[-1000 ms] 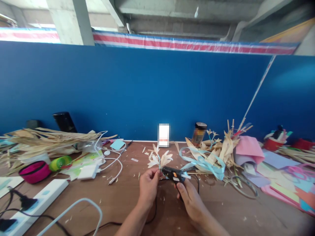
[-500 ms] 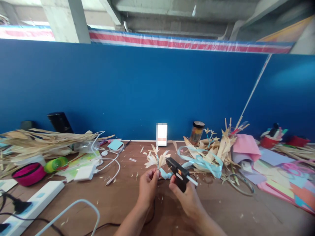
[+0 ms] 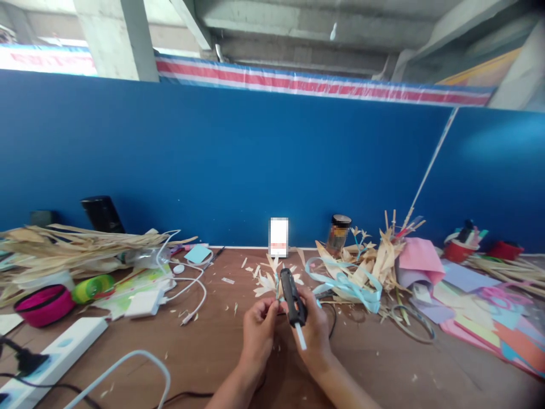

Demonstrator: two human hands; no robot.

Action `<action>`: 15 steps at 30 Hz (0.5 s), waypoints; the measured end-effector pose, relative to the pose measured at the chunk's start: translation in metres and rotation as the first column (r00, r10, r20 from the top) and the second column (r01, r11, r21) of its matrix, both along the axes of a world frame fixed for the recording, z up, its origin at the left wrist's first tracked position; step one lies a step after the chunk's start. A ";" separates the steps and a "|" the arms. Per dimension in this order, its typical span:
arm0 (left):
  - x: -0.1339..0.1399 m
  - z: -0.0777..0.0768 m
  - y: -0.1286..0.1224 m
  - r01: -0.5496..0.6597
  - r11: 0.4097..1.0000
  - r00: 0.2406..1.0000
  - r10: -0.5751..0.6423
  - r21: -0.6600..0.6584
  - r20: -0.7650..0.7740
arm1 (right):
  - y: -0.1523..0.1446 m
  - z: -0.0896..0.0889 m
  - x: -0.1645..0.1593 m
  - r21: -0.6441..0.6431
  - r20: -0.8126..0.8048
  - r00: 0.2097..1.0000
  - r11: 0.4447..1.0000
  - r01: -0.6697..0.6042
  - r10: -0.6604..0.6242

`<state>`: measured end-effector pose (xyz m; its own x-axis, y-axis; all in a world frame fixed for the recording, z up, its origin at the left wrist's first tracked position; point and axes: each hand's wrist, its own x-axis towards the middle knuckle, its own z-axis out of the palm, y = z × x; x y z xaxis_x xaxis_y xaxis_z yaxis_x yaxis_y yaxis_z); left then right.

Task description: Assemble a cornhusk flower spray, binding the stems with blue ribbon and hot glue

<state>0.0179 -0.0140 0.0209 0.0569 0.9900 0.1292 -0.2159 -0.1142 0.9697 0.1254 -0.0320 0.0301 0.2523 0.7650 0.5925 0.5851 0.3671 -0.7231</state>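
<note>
Pinching the thin blue-green stem [image 3: 277, 288] of a cream, dry-leaf craft flower [image 3: 264, 284], the left hand [image 3: 259, 326] closes its thumb and fingers near the lower end. The flower stands roughly upright over the brown tabletop [image 3: 204, 352], its petals fanned towards 1 o'clock from that hand. The right hand [image 3: 317, 329] grasps a black glue gun [image 3: 293, 298] with its fingers wrapped about the handle; whether the trigger is squeezed cannot be told. A white, rod-shaped glue stick [image 3: 301, 336] juts from the gun's rear towards 5 o'clock, while the nose points towards 12 and hides some petals; contact there is unclear.

Around the flower, a loose, glossy light-blue ribbon [image 3: 372, 300] lies at 3 o'clock, a black-lidded jar [image 3: 339, 236] stands at 2, and a long white power strip [image 3: 59, 352] rests well apart between 8 and 9. Long, straw-coloured dry leaves [image 3: 80, 247] are heaped between 9 and 10.
</note>
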 end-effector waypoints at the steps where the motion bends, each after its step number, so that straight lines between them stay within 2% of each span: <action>1: 0.001 0.000 -0.001 0.002 1.000 1.000 -0.002 0.003 0.011 | 0.001 -0.004 -0.001 -0.003 0.010 1.000 1.000 0.007 -0.007; 8: 0.000 0.003 0.001 -0.135 0.990 0.991 0.136 0.038 -0.020 | 0.004 -0.016 0.001 0.038 -0.044 0.998 0.998 0.044 -0.042; 15: 0.006 0.005 -0.008 0.010 0.998 1.000 -0.011 0.066 0.010 | -0.002 -0.009 -0.003 -0.007 -0.103 0.994 1.000 -0.028 0.027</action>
